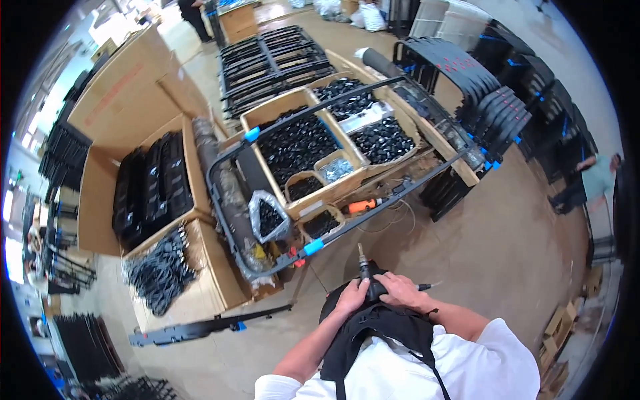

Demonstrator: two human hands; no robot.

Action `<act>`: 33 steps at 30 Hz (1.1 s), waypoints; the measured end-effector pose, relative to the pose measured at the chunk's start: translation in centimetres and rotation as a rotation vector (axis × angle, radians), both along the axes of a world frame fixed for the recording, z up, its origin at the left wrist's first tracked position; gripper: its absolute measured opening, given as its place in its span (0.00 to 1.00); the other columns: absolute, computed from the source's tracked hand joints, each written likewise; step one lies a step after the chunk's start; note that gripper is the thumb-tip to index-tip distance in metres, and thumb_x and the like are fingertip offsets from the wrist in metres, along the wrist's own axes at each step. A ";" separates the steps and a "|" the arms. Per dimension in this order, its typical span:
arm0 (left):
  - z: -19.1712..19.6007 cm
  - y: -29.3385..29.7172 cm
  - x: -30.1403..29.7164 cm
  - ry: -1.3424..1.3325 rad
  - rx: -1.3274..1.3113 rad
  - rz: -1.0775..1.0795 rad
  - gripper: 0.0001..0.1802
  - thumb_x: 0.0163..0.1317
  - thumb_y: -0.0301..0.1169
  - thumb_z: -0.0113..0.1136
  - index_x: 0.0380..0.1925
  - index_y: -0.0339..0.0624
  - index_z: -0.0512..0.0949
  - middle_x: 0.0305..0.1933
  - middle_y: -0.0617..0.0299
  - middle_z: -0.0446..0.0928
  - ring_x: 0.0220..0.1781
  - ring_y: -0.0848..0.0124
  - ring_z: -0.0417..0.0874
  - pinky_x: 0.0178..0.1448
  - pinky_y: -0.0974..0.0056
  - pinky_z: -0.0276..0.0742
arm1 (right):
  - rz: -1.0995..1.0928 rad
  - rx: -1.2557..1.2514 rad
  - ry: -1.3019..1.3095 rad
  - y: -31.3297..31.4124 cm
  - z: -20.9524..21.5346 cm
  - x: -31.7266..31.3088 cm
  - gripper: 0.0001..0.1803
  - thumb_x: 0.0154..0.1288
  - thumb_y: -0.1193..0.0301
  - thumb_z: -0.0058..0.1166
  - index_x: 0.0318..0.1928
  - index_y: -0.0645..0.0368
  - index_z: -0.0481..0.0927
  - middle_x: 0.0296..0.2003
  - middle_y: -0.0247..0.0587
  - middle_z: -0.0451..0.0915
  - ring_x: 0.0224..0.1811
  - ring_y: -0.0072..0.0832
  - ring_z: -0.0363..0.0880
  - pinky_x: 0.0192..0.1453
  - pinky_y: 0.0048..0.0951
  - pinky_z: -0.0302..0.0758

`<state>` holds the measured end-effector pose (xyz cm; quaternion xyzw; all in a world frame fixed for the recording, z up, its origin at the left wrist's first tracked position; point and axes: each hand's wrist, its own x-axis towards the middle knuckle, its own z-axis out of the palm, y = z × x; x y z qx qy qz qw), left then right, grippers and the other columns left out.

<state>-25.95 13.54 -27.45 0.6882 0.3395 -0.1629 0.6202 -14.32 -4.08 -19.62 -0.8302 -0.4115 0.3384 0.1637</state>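
In the head camera's view, we see a person's left hand (353, 294) and right hand (402, 291) clasped around a black power tool (375, 289) at lower centre of the frame, its bit pointing toward the top; the fingers' undersides are hidden from us. The tool is just in front of the person's white shirt (400, 373), above the bare floor (520, 247).

At centre, we find a dark metal frame (353, 223) with blue wraps, lying over a divided wooden tray (343, 185) filled with small black parts (293, 143). An orange tool (362, 205) rests near the frame's lower bar, and a clear plastic bag (269, 217) of black pieces sits inside the frame's lower left corner.

At left, we see an open cardboard box (93, 200) holding long black parts (153, 183), with a tangle of dark cables (160, 267) just below. Curved black panels (460, 67) stand in rows at upper right, while a co-worker (597, 183) appears near the right edge.
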 end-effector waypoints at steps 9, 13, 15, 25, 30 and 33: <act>9.2 2.3 14.3 -0.362 0.094 -0.237 0.18 0.79 0.41 0.57 0.55 0.40 0.85 0.54 0.47 0.87 0.59 0.51 0.87 0.64 0.54 0.81 | -0.842 -0.004 -0.037 -4.9 -2.7 16.8 0.36 0.62 0.66 0.64 0.71 0.58 0.73 0.62 0.60 0.80 0.68 0.54 0.78 0.72 0.49 0.75; 10.7 3.9 23.8 -0.565 0.290 -0.188 0.14 0.79 0.36 0.59 0.53 0.39 0.86 0.46 0.53 0.87 0.47 0.61 0.88 0.54 0.60 0.83 | -0.886 0.000 -0.143 -5.9 -8.3 27.9 0.41 0.62 0.66 0.63 0.76 0.55 0.66 0.64 0.60 0.76 0.65 0.59 0.79 0.70 0.52 0.77; 9.7 4.5 29.8 -0.658 0.447 -0.154 0.14 0.78 0.36 0.59 0.51 0.39 0.86 0.47 0.51 0.87 0.49 0.57 0.89 0.55 0.57 0.83 | -0.881 -0.006 -0.166 -6.7 -12.0 33.6 0.43 0.62 0.67 0.63 0.78 0.54 0.63 0.65 0.60 0.74 0.64 0.60 0.79 0.69 0.52 0.77; 1.0 10.3 49.0 -0.087 1.166 -0.696 0.14 0.67 0.40 0.68 0.48 0.48 0.85 0.47 0.56 0.86 0.55 0.56 0.84 0.62 0.49 0.74 | -0.763 -0.078 -0.110 -4.1 -16.1 48.4 0.41 0.66 0.73 0.64 0.78 0.60 0.63 0.62 0.67 0.75 0.64 0.65 0.78 0.65 0.56 0.79; -0.6 10.7 51.2 0.099 1.224 -1.025 0.12 0.70 0.37 0.59 0.50 0.47 0.80 0.45 0.55 0.87 0.54 0.58 0.86 0.70 0.50 0.68 | -0.660 -0.087 -0.201 -4.7 -15.5 48.7 0.39 0.67 0.71 0.63 0.76 0.63 0.63 0.65 0.69 0.72 0.63 0.64 0.78 0.67 0.57 0.78; -0.2 11.0 51.3 0.002 1.204 -1.057 0.11 0.75 0.30 0.48 0.48 0.45 0.80 0.40 0.52 0.87 0.51 0.56 0.87 0.80 0.47 0.61 | -0.569 -0.125 -0.197 -6.9 -12.7 48.2 0.37 0.66 0.69 0.62 0.74 0.64 0.67 0.66 0.68 0.72 0.65 0.62 0.78 0.66 0.56 0.79</act>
